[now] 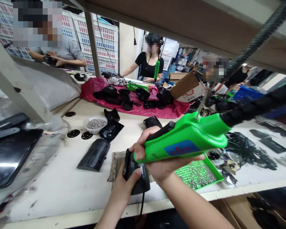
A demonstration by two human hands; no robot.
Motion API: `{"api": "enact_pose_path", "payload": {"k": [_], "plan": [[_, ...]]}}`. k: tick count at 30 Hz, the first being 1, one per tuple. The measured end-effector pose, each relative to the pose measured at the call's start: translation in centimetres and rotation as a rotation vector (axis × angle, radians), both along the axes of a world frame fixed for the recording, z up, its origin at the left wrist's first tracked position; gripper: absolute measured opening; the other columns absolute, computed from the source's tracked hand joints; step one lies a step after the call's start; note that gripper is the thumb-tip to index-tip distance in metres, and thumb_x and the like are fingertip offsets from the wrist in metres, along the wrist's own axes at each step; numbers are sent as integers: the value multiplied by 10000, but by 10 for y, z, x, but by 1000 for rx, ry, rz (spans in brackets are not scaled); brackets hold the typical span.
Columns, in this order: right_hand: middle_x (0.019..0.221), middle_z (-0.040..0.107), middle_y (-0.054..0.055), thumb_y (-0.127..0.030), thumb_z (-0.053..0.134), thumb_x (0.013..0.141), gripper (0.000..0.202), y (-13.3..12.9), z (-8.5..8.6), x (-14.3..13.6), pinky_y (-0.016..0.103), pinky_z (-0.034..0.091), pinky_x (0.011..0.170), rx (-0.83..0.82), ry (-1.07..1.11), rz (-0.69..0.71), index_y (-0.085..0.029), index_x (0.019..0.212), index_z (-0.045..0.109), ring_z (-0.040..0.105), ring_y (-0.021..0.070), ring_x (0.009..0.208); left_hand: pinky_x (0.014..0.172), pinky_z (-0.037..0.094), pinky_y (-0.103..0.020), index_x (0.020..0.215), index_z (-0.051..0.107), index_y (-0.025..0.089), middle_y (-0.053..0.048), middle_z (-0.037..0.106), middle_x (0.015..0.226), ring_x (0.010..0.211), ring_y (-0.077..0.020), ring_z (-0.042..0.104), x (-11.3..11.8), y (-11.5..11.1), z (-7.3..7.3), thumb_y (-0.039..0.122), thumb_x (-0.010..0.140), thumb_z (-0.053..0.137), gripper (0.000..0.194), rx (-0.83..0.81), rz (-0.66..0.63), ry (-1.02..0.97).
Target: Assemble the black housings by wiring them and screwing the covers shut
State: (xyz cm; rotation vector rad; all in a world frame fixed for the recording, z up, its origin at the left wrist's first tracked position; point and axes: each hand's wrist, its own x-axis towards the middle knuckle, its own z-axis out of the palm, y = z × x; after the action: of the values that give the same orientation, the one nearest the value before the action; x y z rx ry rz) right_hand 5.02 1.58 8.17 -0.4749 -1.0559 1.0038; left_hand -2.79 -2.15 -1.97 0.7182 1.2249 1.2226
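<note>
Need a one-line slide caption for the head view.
The right hand holds a green power tool to a black housing gripped by the left hand at a cluttered bench.

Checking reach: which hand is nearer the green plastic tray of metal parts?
Right. The right hand, gripping a green plastic tool, is by the tray's left end; the left hand, on a black plastic housing, is farther left.

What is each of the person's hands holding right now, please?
Left hand: closed on a black plastic housing, thumb on top.
Right hand: closed around the green power tool.
</note>
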Motion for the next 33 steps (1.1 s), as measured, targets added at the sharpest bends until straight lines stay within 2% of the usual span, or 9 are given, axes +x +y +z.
{"api": "enact_pose_path", "payload": {"k": [6, 10, 13, 18, 22, 25, 29, 33], "plan": [[371, 440, -54, -980, 312, 577, 850, 7, -2, 6, 267, 462, 399, -1, 64, 117, -188, 673, 607, 417, 103, 294, 969, 453, -481, 1152, 640, 196, -98, 737, 1037, 1061, -346, 641, -3, 0, -12, 407, 639, 764, 569, 12, -112, 72], [373, 450, -58, -949, 301, 642, 836, -1, -11, 10, 247, 480, 409, 78, 142, 5, -187, 694, 640, 430, 98, 299, 1020, 420, -459, 1172, 617, 199, -97, 714, 1125, 1131, -321, 611, -4, -1, -14, 392, 657, 757, 568, 42, -116, 99], [373, 454, -55, -953, 271, 647, 856, -5, -14, 12, 264, 502, 429, 103, 143, -34, -187, 692, 650, 442, 106, 304, 994, 450, -437, 1140, 627, 191, -93, 726, 1082, 1098, -313, 631, -3, -2, -12, 387, 624, 785, 574, 59, -148, 88], [412, 479, -50, -931, 283, 676, 876, -26, -1, 29, 272, 513, 458, 152, 135, -65, -181, 825, 711, 456, 110, 340, 966, 478, -410, 1178, 612, 216, -85, 723, 1106, 1089, -285, 643, -3, -9, -4, 438, 670, 757, 573, 9, -152, 4], [498, 527, -49, -812, 496, 730, 685, -61, 5, 48, 300, 527, 564, 164, 37, -63, -209, 968, 717, 514, 121, 432, 1019, 435, -396, 1235, 596, 254, -77, 702, 1174, 1170, -268, 601, -7, -11, 2, 447, 700, 763, 592, -180, -134, -114], [508, 534, -52, -707, 554, 790, 551, -77, -1, 48, 298, 506, 587, 92, -12, 14, -223, 999, 711, 531, 124, 451, 1046, 405, -373, 1244, 593, 292, -48, 677, 1230, 1222, -254, 560, -7, -10, 4, 444, 679, 790, 617, -216, -118, -129], [504, 535, -49, -633, 515, 861, 468, -77, -7, 37, 296, 494, 605, 39, 13, 72, -222, 979, 705, 526, 125, 466, 1046, 401, -378, 1205, 611, 300, -36, 663, 1253, 1228, -252, 553, -5, -10, 5, 442, 689, 778, 560, -219, -102, -163], [500, 531, -51, -636, 572, 822, 458, -73, -5, 33, 300, 491, 597, 16, 22, 71, -222, 963, 706, 511, 130, 460, 1008, 432, -416, 1190, 609, 292, -50, 714, 1133, 1131, -268, 618, -4, -11, 6, 453, 693, 770, 548, -229, -96, -174]]}}
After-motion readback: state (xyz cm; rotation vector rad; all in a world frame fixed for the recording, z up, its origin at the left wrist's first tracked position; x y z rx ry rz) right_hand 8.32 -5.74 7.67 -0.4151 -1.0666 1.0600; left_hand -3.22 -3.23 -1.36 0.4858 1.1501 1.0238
